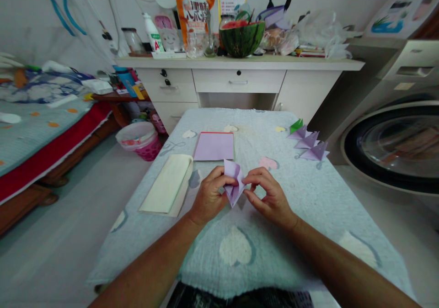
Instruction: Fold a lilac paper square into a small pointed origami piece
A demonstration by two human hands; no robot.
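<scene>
A partly folded sheet of purple origami paper is held up over the cloth-covered table, its lower end coming to a point. My left hand grips its left side, with the thumb pressed into the fold. At its right edge, my right hand pinches the paper between fingertips, the thumb a little apart below. Just beyond lies a stack of square origami paper, purple on top with a red edge. To the left rests a folded cream-coloured sheet.
Several folded purple paper pieces and a green one sit at the table's far right. Behind the table stands a white desk carrying a cut watermelon. A washing machine is on the right, a pink bin on the left.
</scene>
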